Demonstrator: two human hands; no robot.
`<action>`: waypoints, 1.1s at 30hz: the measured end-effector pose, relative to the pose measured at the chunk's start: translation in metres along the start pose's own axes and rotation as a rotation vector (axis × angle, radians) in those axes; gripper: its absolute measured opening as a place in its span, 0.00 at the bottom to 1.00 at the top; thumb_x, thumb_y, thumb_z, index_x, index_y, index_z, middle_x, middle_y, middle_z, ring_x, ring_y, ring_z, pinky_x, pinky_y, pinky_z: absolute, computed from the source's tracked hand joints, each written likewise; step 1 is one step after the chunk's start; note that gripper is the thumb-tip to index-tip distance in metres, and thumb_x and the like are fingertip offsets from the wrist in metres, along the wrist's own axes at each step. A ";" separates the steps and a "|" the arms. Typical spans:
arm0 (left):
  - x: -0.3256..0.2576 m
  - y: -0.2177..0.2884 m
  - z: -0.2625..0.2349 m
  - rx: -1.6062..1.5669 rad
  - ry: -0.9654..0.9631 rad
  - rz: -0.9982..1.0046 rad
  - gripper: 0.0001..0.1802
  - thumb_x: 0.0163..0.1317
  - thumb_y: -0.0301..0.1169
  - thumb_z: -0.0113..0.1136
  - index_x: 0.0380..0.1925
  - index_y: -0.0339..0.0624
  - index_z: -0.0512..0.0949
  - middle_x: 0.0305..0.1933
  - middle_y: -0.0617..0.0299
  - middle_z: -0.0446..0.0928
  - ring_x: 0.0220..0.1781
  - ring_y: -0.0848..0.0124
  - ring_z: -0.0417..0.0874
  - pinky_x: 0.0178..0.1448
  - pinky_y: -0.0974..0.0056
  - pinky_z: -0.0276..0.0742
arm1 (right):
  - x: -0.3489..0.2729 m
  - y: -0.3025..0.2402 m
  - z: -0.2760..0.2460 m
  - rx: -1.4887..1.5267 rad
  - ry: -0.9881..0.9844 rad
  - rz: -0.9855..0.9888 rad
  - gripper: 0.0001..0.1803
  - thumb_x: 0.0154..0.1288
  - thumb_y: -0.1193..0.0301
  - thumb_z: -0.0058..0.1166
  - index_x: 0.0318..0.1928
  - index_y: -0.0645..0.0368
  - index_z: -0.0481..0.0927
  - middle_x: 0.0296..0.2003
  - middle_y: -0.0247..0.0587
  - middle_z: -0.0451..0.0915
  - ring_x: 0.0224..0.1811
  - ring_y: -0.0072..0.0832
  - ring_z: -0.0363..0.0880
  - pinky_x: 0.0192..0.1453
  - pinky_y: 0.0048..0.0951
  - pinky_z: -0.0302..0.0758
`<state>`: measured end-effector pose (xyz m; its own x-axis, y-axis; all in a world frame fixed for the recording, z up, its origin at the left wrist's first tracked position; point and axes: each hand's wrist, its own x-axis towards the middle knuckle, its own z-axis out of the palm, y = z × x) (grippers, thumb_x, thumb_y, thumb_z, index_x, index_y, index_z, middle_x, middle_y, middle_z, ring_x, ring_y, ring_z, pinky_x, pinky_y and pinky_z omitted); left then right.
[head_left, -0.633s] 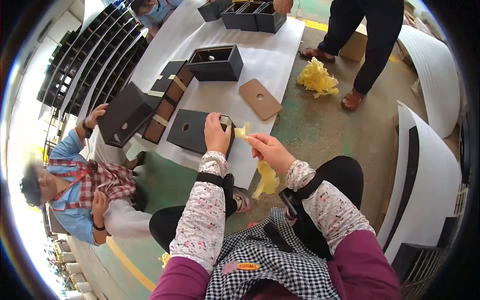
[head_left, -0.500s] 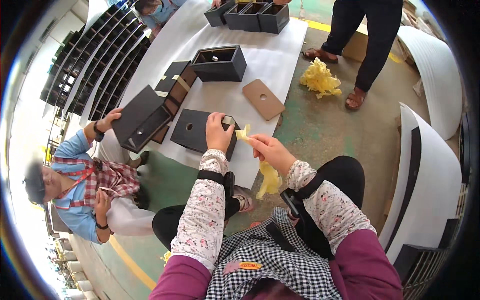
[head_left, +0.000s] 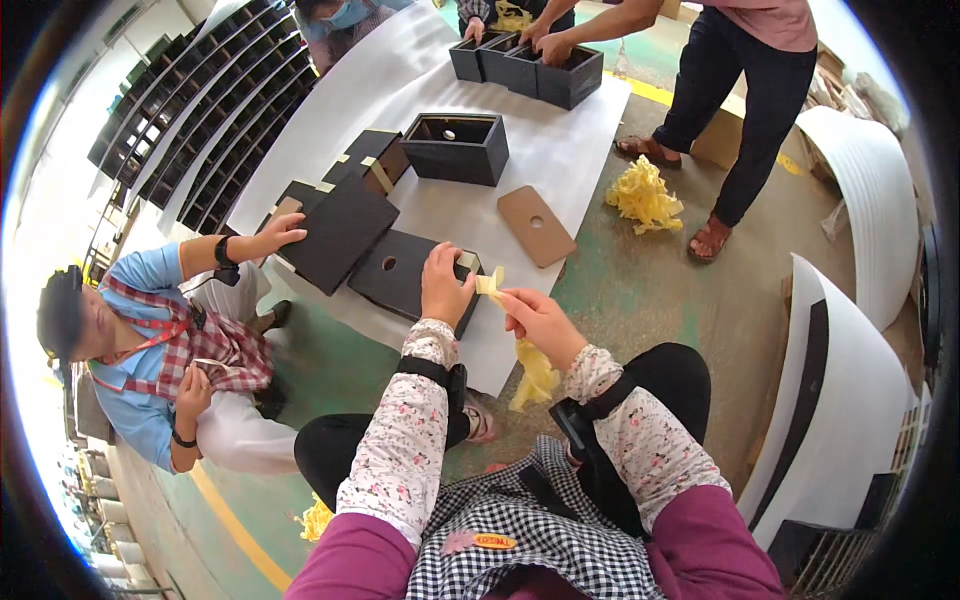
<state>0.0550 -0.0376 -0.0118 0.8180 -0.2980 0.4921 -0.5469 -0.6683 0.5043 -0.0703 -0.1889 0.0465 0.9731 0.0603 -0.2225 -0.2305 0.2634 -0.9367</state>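
hidden: left hand (head_left: 445, 285) covers black panel (head_left: 405, 280) corner | standing person (head_left: 745, 90) cut off above waist

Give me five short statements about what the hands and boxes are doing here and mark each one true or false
1. The left hand rests on a dark box. True.
2. The right hand pinches yellow tape. True.
3. The brown panel lies inside the open box. False: it lies flat on the white sheet.
4. The crumpled yellow pile sits on the white sheet. False: it is on the green floor.
5. A co-worker's hand touches a dark board. True.
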 end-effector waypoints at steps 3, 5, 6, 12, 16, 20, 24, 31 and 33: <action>-0.002 0.000 -0.001 0.006 -0.007 -0.006 0.18 0.42 0.25 0.64 0.35 0.41 0.71 0.53 0.52 0.69 0.53 0.54 0.69 0.57 0.55 0.65 | 0.004 -0.003 0.006 0.021 0.000 -0.019 0.15 0.67 0.61 0.46 0.45 0.59 0.76 0.23 0.26 0.70 0.23 0.13 0.64 0.28 0.15 0.64; -0.002 0.003 -0.005 0.006 -0.022 -0.011 0.17 0.42 0.25 0.63 0.35 0.41 0.71 0.53 0.52 0.69 0.53 0.54 0.70 0.58 0.55 0.65 | 0.009 -0.001 0.006 0.049 0.007 -0.025 0.15 0.67 0.61 0.47 0.46 0.59 0.76 0.23 0.26 0.70 0.23 0.13 0.64 0.28 0.16 0.64; -0.004 0.001 -0.005 0.011 -0.037 0.012 0.18 0.42 0.25 0.63 0.35 0.40 0.71 0.52 0.51 0.70 0.53 0.53 0.70 0.58 0.55 0.65 | 0.012 0.000 0.006 0.068 0.015 -0.025 0.15 0.67 0.62 0.47 0.46 0.59 0.75 0.22 0.26 0.70 0.23 0.13 0.64 0.28 0.16 0.64; -0.019 -0.001 -0.025 -0.187 -0.137 0.037 0.21 0.45 0.27 0.63 0.41 0.40 0.70 0.53 0.48 0.69 0.57 0.54 0.70 0.62 0.56 0.63 | 0.024 -0.005 0.014 -0.040 0.134 -0.099 0.13 0.65 0.64 0.50 0.44 0.59 0.73 0.25 0.28 0.71 0.26 0.14 0.67 0.30 0.18 0.67; -0.021 0.035 -0.081 -1.215 -0.487 -0.447 0.36 0.55 0.28 0.62 0.63 0.41 0.57 0.55 0.57 0.68 0.56 0.71 0.71 0.58 0.64 0.68 | 0.045 0.004 0.028 -0.221 0.085 -0.222 0.11 0.64 0.64 0.52 0.39 0.59 0.71 0.28 0.29 0.71 0.29 0.16 0.68 0.33 0.20 0.69; -0.034 0.024 -0.141 -0.964 -0.454 -0.409 0.21 0.60 0.29 0.58 0.53 0.35 0.70 0.45 0.61 0.76 0.44 0.75 0.77 0.50 0.70 0.73 | 0.038 -0.016 0.070 -0.138 -0.274 -0.012 0.12 0.65 0.62 0.51 0.39 0.58 0.71 0.29 0.28 0.72 0.31 0.17 0.69 0.36 0.19 0.68; -0.057 -0.033 -0.183 -1.002 -0.257 -0.528 0.13 0.63 0.31 0.55 0.44 0.35 0.76 0.39 0.64 0.77 0.39 0.78 0.78 0.45 0.73 0.75 | 0.066 -0.039 0.092 0.021 -0.697 0.096 0.20 0.67 0.57 0.45 0.50 0.58 0.72 0.37 0.31 0.76 0.41 0.18 0.73 0.48 0.24 0.70; -0.047 -0.045 -0.196 -1.070 -0.047 -0.659 0.12 0.66 0.38 0.43 0.33 0.44 0.72 0.36 0.67 0.75 0.39 0.77 0.75 0.47 0.69 0.69 | 0.193 -0.021 0.122 -0.608 -0.221 -0.279 0.26 0.66 0.51 0.43 0.50 0.63 0.73 0.42 0.40 0.77 0.47 0.31 0.75 0.53 0.28 0.69; -0.048 -0.057 -0.190 -1.058 -0.122 -0.659 0.13 0.65 0.39 0.43 0.34 0.42 0.71 0.38 0.63 0.74 0.43 0.72 0.74 0.49 0.65 0.68 | 0.225 -0.007 0.106 -1.078 -0.011 -0.429 0.28 0.64 0.50 0.44 0.50 0.62 0.73 0.42 0.45 0.78 0.48 0.37 0.75 0.54 0.31 0.69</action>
<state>0.0130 0.1442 0.0703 0.9704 -0.2149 -0.1104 0.1432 0.1437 0.9792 0.1508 -0.0754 0.0319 0.9704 0.1746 0.1668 0.2415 -0.6924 -0.6799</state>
